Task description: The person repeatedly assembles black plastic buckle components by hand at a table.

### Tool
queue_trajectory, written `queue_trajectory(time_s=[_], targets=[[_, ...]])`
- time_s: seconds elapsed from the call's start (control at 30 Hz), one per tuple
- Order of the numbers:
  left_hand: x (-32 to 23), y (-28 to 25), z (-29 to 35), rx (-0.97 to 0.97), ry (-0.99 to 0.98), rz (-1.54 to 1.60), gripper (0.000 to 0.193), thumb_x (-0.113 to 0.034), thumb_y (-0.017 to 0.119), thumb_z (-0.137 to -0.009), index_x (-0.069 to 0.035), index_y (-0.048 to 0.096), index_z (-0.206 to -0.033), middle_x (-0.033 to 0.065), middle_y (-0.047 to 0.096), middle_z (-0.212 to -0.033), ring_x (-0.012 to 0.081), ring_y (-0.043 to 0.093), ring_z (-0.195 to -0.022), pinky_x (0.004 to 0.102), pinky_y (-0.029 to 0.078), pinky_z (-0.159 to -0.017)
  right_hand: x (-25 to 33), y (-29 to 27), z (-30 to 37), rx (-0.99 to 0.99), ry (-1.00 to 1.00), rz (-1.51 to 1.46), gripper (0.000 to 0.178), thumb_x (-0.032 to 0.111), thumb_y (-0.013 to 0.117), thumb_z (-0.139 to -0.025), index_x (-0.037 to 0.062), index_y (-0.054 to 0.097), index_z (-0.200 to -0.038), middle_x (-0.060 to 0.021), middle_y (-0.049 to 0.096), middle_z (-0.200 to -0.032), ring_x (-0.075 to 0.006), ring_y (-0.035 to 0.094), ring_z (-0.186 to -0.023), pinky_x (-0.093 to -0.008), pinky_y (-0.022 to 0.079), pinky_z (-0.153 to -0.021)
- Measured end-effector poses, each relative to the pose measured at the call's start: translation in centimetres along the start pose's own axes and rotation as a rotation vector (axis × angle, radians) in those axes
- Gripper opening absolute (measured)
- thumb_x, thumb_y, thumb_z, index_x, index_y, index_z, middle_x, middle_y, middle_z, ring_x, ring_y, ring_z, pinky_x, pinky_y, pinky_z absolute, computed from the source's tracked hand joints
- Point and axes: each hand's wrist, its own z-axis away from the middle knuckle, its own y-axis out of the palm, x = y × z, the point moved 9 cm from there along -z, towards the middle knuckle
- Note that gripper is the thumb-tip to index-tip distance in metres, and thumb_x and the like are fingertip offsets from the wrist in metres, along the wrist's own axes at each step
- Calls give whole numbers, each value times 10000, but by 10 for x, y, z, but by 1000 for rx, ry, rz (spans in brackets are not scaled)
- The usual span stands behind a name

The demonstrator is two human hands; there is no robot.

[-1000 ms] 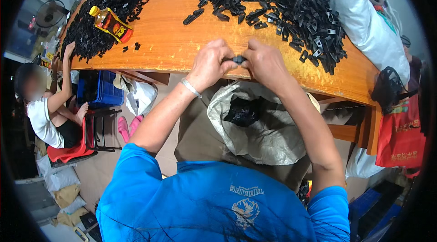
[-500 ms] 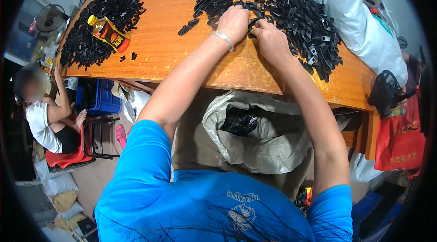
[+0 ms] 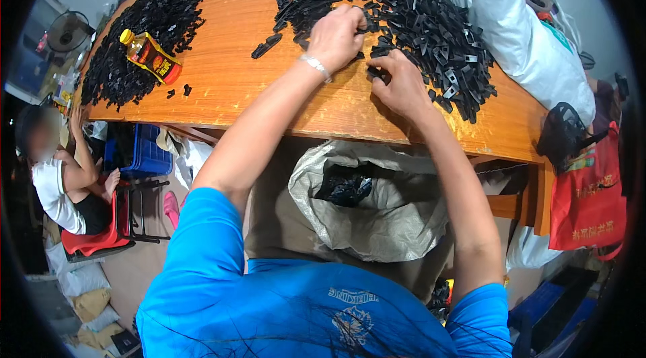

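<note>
On the wooden table lies a wide heap of small black plastic parts (image 3: 437,42), long and narrow, some with a slot. My left hand (image 3: 334,36), with a pale bracelet at the wrist, is at the heap's near left side. Its fingers are curled together at the parts; what they pinch is mostly hidden. To the right of it, my right hand (image 3: 402,84) is closed at the heap's near edge. Between its thumb and fingers shows a black plastic part (image 3: 378,74), held just over the tabletop.
A second black heap (image 3: 148,28) lies at the table's left, with a yellow-capped bottle (image 3: 153,57) on it. White sacks (image 3: 525,42) lie along the right. Below the table's near edge gapes a woven sack (image 3: 397,223). A person (image 3: 60,183) sits at far left.
My right hand has drawn back toward me, and a black part now shows in its fingers. My left hand has shifted slightly nearer and stays at the heap. The whole view has shifted a little.
</note>
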Motion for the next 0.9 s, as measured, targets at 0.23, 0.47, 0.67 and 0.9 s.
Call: queue_trajectory(time_s=[0.23, 0.47, 0.67, 0.9], targets=[[-19, -31, 100, 66, 128, 211, 215, 30, 815, -779, -36, 645, -892, 122, 623, -947, 339, 652, -932, 411, 528, -819, 20, -10, 43, -53, 178, -144, 162, 103, 757, -815, 21, 729, -952, -174, 692, -967, -358, 686, -902, -453, 555, -812], [-2, -32, 121, 140, -127, 519, 294, -45, 861, -779, -46, 715, -1035, 114, 649, -985, 323, 634, -1008, 434, 524, -865, 37, -17, 41, 11, 85, 263, 233, 141, 830, -818, 69, 791, -1037, -134, 716, -987, -344, 689, -988, -455, 565, -850], [12, -41, 131, 111, -99, 94, 252, -130, 892, -778, -46, 771, -983, 109, 669, -951, 322, 635, -975, 421, 525, -848, 45, -4, 22, 53, 148, 70, 203, 159, 829, -844, 82, 806, -1030, -119, 690, -1001, -345, 702, -930, -454, 564, -818], [17, -39, 130, 87, -104, 145, 222, -154, 896, -766, -65, 784, -936, 89, 675, -924, 326, 634, -947, 434, 521, -824, 39, 15, 6, 93, -46, 41, 254, 153, 850, -827, 59, 791, -1055, -98, 664, -989, -335, 693, -909, -434, 546, -770]])
